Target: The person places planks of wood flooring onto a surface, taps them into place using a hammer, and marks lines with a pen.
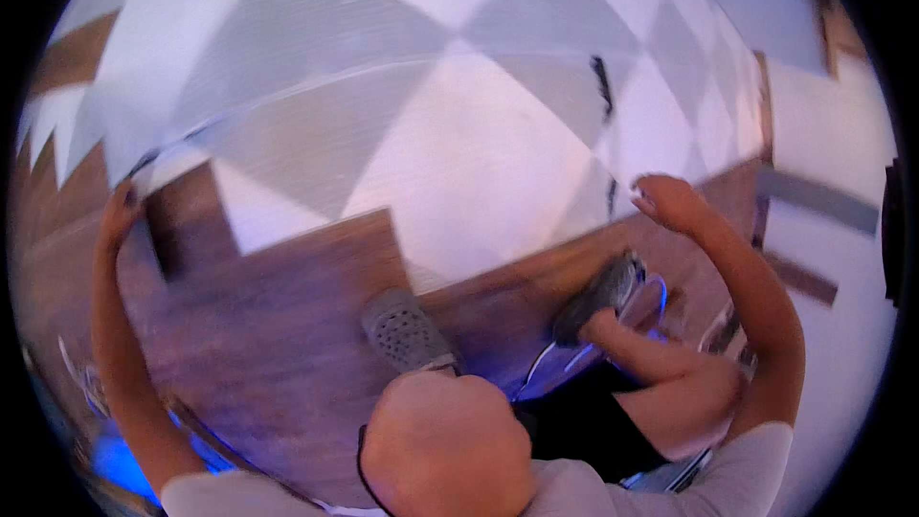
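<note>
My left hand is at the far left, fingers curled, beside the stepped end of the brown wood planks. A small dark thing shows just beyond its fingertips; blur hides what it is. My right hand hangs near the planks' far edge at right, fingers drawn together, a small pale spot at their tips. I cannot make out what either hand holds. Beyond the planks lies a floor of white and grey diamonds, crossed by a thin pale curved line.
A black narrow object or mark lies on the diamonds, with a shorter dark one nearer. My grey perforated shoe and other shoe are on the planks. White cable and blue cable run near my right leg.
</note>
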Available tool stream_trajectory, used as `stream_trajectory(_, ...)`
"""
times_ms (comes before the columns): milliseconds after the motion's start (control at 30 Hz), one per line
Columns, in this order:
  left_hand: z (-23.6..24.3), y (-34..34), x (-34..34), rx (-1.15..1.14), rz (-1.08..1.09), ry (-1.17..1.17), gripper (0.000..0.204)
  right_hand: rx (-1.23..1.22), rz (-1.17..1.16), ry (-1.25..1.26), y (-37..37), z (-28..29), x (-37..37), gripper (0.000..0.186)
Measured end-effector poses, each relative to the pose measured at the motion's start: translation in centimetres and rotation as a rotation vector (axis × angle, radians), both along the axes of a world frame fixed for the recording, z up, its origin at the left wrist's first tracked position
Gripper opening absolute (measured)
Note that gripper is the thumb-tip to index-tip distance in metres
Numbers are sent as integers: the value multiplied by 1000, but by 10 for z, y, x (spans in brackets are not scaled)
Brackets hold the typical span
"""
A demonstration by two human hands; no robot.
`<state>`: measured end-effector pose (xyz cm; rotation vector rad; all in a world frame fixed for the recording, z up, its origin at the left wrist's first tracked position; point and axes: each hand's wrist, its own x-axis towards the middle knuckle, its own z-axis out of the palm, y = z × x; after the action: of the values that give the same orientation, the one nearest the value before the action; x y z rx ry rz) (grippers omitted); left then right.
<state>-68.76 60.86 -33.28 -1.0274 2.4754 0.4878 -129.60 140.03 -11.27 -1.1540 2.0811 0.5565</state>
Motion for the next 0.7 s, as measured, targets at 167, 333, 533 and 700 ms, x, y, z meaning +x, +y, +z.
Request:
stream_trajectory(167,-11,66,-5,629,266,233,7,-81,-17,-18,65,7,-1,26)
stream_trajectory(333,41,149,-20,735,243,147,10,-56,83,-71,77,-8,-1,28)
stream_trajectory(533,113,278,-135,486,-342,54,13,-80,-34,-285,10,-31,45,28)
stream_trajectory(700,147,376,-247,766,-120,186,8,-353,24,-607,-49,-55,99,26)
